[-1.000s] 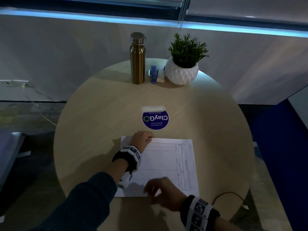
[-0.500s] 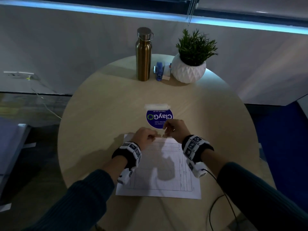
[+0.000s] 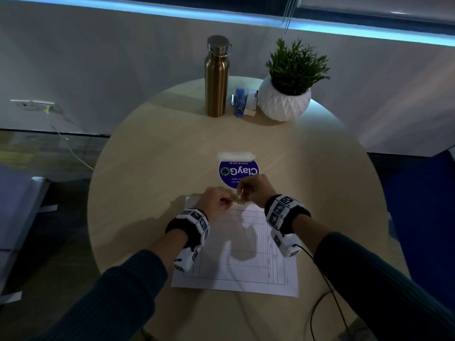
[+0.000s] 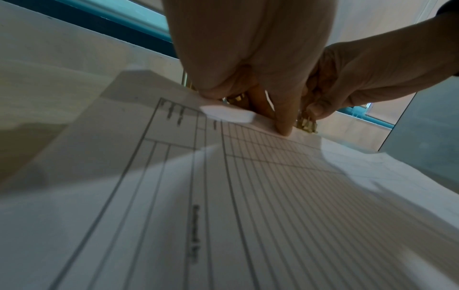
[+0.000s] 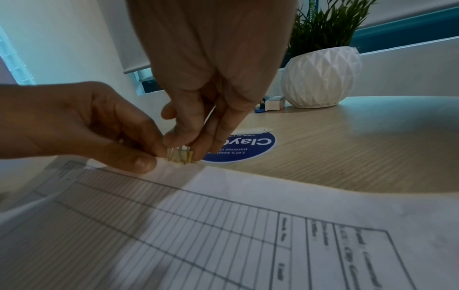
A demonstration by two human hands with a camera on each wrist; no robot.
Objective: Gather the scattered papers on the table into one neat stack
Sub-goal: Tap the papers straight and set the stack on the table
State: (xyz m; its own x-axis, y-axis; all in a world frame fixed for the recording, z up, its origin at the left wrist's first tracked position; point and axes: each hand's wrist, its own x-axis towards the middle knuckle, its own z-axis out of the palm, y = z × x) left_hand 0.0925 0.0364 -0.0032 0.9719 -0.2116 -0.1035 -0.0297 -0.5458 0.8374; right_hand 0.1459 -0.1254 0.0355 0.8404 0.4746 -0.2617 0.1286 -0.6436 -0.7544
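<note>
- Round and wooden, the tabletop (image 3: 147, 168) in the head view carries a bottle (image 3: 216, 77), a stapler (image 3: 239, 102) and a potted plant (image 3: 286, 94) at its far edge, with a blue sticker (image 3: 237, 172) near the middle.
- Papers (image 3: 241, 254) lie in one stack at the near edge. My left hand (image 3: 216, 201) rests curled on their far edge, and my right hand (image 3: 253, 189) hangs just beside it, fingertips nearly meeting.
- From my left wrist, my left hand (image 4: 248, 58) pinches the papers (image 4: 223, 196) at their far edge; a gold clip (image 4: 308, 125) shows just past my fingertip, under my right hand (image 4: 360, 78).
- From my right wrist, my right hand (image 5: 206, 78) pinches the clip (image 5: 180, 156) from above at the papers' (image 5: 223, 225) far edge, while my left hand (image 5: 87, 125) grips that edge beside it, thumb on the sheet.
</note>
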